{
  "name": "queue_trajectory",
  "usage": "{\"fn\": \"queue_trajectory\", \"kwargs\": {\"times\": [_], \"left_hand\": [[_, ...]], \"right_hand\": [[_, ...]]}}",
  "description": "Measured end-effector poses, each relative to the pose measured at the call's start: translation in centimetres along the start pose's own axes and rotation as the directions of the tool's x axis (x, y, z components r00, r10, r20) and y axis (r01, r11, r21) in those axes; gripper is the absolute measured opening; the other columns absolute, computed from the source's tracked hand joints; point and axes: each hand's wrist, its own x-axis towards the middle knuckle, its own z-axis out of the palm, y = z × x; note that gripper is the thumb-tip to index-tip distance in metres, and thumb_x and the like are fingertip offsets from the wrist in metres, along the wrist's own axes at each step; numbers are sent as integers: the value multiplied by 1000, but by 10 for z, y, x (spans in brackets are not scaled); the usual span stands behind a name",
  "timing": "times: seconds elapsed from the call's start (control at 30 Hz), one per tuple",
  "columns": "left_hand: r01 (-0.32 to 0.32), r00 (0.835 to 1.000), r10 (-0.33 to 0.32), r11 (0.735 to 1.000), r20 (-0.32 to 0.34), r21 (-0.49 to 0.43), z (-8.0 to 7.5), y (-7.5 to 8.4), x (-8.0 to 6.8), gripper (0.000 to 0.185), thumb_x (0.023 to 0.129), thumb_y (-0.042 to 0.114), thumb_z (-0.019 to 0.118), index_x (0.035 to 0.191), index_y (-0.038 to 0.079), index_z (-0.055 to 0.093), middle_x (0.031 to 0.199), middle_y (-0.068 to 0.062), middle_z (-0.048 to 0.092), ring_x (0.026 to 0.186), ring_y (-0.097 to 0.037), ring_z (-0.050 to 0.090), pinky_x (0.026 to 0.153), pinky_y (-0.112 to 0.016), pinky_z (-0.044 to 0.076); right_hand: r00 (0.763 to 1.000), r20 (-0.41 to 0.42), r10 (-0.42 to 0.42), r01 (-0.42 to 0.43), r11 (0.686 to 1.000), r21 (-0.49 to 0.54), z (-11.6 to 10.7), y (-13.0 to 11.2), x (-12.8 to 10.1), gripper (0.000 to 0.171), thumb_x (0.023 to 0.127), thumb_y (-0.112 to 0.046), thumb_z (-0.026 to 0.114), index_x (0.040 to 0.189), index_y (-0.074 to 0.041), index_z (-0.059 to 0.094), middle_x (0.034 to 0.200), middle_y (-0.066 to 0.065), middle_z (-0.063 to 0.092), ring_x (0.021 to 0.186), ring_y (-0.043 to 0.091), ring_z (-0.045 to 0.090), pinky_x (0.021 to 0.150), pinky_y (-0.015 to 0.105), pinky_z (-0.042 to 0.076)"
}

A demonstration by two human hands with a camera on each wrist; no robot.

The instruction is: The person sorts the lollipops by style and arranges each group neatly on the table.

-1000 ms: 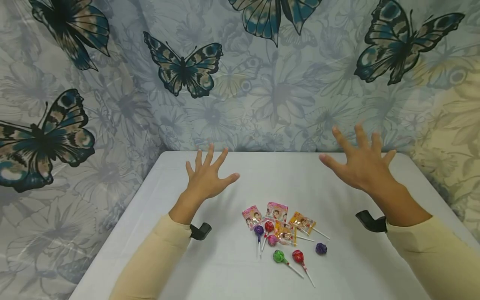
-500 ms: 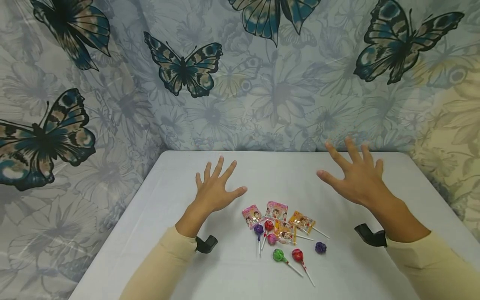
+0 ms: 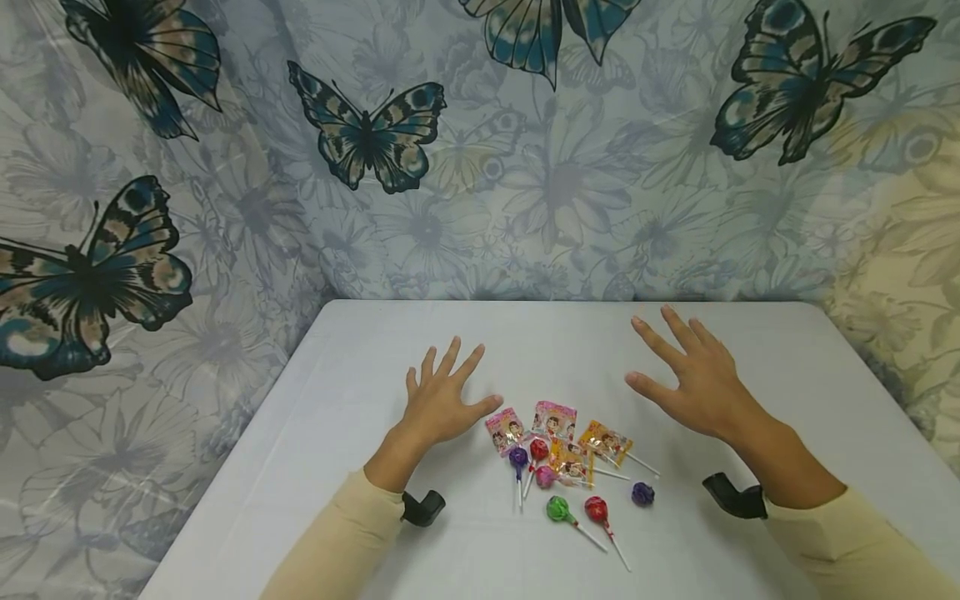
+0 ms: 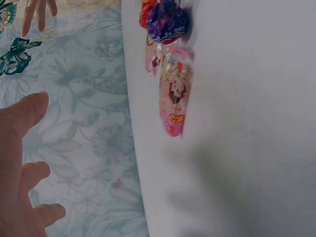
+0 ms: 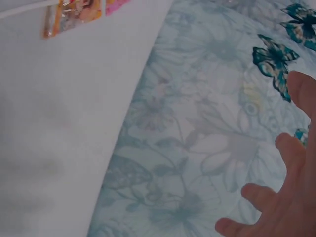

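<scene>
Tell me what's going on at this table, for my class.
A person's left hand and right hand hover over a white table, fingers spread, holding nothing. Wrapped candies lie in a loose group on the table, and neither hand touches them. A green lollipop and a red lollipop lie nearest the person.

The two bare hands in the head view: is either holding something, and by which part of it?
Nothing is held: the bare left hand and bare right hand hover, spread, clear of the multicoloured wrapped candies on the white table.
</scene>
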Motion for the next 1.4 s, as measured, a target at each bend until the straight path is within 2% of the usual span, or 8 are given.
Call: {"fn": "queue_trajectory", "kwargs": {"times": [0.3,0.57,0.73,1.0,1.13,1.27,1.33,1.4], "left_hand": [[-41,999,42,999,20,-29,18,-1,-7,83,84,66,58,153,32,27,159,-8,15,141,-43,9,102,-69,12],[-69,997,71,996,37,-62,30,-3,-12,82,85,63,60,153,30,30,158,-8,19,139,-46,13,102,-68,15],[-75,996,78,995,43,-71,38,-5,-16,80,85,63,60,152,29,32,157,-10,22,138,-47,15,102,-69,16],[-76,994,82,994,77,-80,46,-7,-20,79,87,61,59,153,28,30,157,-9,23,139,-45,15,102,-69,15],[-85,992,94,991,85,-104,48,-8,-20,77,88,59,59,153,28,31,157,-7,24,140,-43,15,102,-68,15],[-91,989,107,984,101,-153,50,-8,-21,75,88,53,62,152,26,33,156,-5,27,140,-41,15,103,-65,14],[-93,988,112,980,106,-174,52,-9,-22,73,88,49,64,151,24,35,155,-5,29,140,-40,15,104,-64,14],[-97,988,119,977,104,-189,54,-10,-22,73,88,47,66,150,24,37,154,-4,32,140,-39,17,104,-64,15]], "right_hand": [[995,89,-43,32,993,112,16,3,-8,79,88,-47,66,154,-29,27,156,20,20,131,57,21,89,80,18],[970,219,-106,63,978,197,33,9,-10,79,87,-41,71,153,-28,30,156,15,23,134,50,23,93,76,20],[949,254,-186,97,940,327,43,13,-10,72,88,-25,73,150,-22,37,153,17,28,134,47,26,96,73,21],[915,240,-326,167,843,511,57,18,-11,62,88,-13,72,144,-9,46,145,23,39,130,48,35,96,69,28],[897,307,-317,106,830,548,61,20,-12,58,90,-17,70,143,-11,49,144,19,43,129,47,37,96,69,29],[870,380,-313,35,809,587,66,22,-12,55,91,-16,67,142,-7,48,145,17,43,130,47,35,97,70,26],[860,394,-324,21,794,607,70,23,-11,54,91,-14,67,141,-4,48,145,18,43,130,48,34,98,69,26],[856,402,-325,15,793,609,72,23,-11,53,91,-14,67,140,-4,50,143,18,44,129,47,37,98,68,27]]}}
